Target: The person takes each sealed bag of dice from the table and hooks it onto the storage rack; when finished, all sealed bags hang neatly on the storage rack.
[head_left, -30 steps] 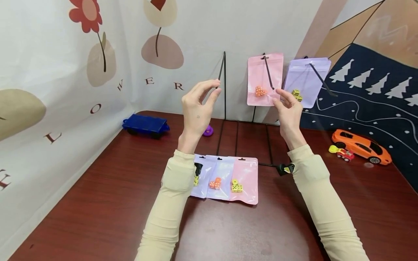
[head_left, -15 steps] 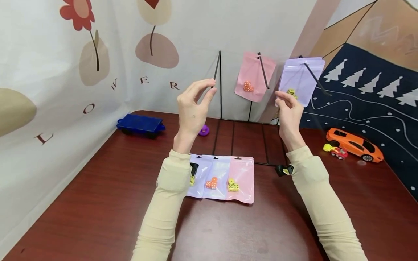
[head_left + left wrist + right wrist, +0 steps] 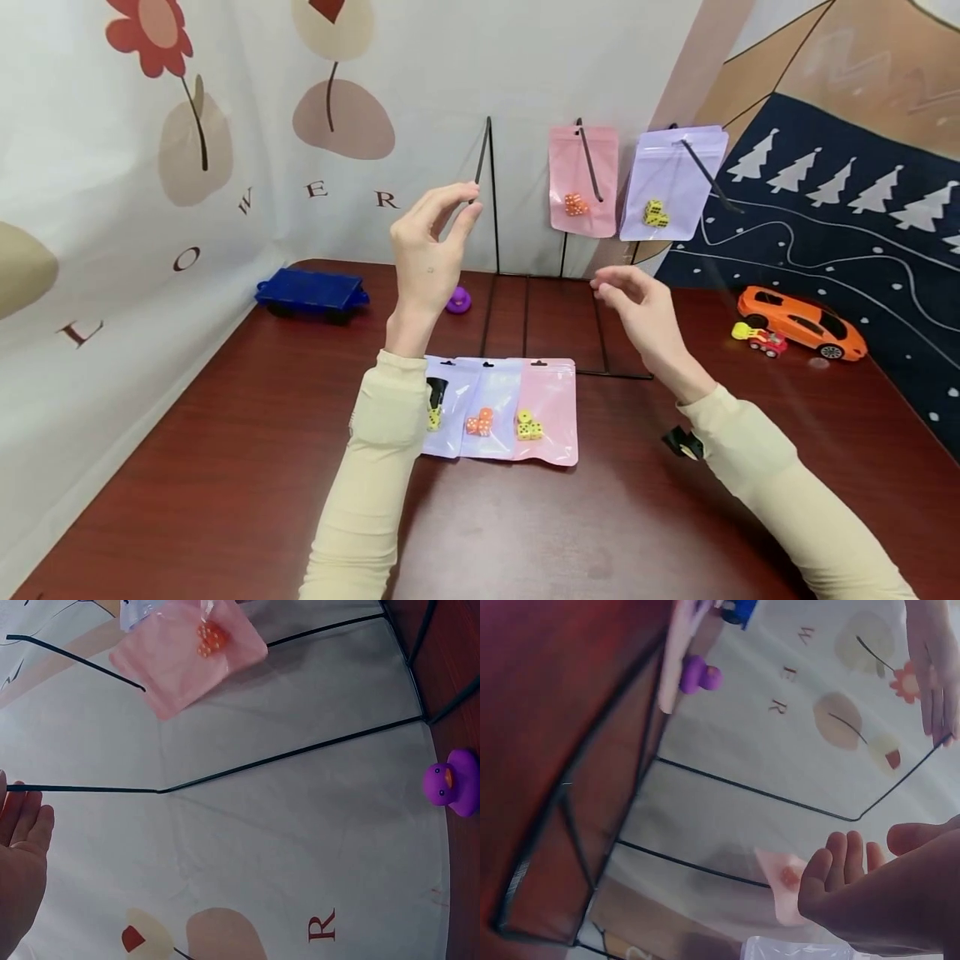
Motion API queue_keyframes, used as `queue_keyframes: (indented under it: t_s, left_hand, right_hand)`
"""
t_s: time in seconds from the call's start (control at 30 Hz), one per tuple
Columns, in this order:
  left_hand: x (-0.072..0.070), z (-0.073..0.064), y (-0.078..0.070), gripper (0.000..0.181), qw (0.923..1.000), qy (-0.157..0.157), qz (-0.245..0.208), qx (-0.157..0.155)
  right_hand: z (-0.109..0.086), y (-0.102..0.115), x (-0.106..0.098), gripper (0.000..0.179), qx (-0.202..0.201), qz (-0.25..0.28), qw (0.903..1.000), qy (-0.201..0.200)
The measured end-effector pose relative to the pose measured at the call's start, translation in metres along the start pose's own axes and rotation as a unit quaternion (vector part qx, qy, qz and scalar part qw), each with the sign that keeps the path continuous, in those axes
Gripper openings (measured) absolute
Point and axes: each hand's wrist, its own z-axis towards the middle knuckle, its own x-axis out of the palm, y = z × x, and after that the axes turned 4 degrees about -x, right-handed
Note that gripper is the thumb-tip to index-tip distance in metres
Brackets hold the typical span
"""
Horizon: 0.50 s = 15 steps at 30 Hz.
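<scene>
My left hand (image 3: pixel 427 258) pinches the front end of the left hook (image 3: pixel 482 154) on a black wire rack (image 3: pixel 494 217); that hook carries no bag. Lower and to the right, my right hand (image 3: pixel 648 321) holds nothing, its fingers loosely bent. Above it, a pink zip bag (image 3: pixel 558 171) with orange dice hangs from the middle hook. Purple zip bags (image 3: pixel 671 171), the front one with yellow dice, hang from the right hook. On the table lie a purple bag (image 3: pixel 459 437), a pale lilac bag (image 3: pixel 498 387) and a pink bag (image 3: pixel 555 396), overlapping in a row.
A blue toy wagon (image 3: pixel 313 292) stands at the back left. The purple toy duck (image 3: pixel 459 301) sits by the rack's left side. At the right are an orange toy car (image 3: pixel 802 321) and a small red and yellow toy truck (image 3: pixel 765 340). Printed cloth backs the table.
My right hand has left the hanging pink bag and come down towards the table. That bag swung to the left and now hangs nearly straight. The left hand still grips its hook.
</scene>
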Motion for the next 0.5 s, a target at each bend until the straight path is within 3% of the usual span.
queue_keyframes:
  t_s: [0.5]
  left_hand:
    - [0.0, 0.0, 0.001, 0.013, 1.0, 0.003, 0.0, -0.006]
  right_hand:
    - [-0.036, -0.009, -0.015, 0.018, 0.022, -0.068, 0.9953, 0.066]
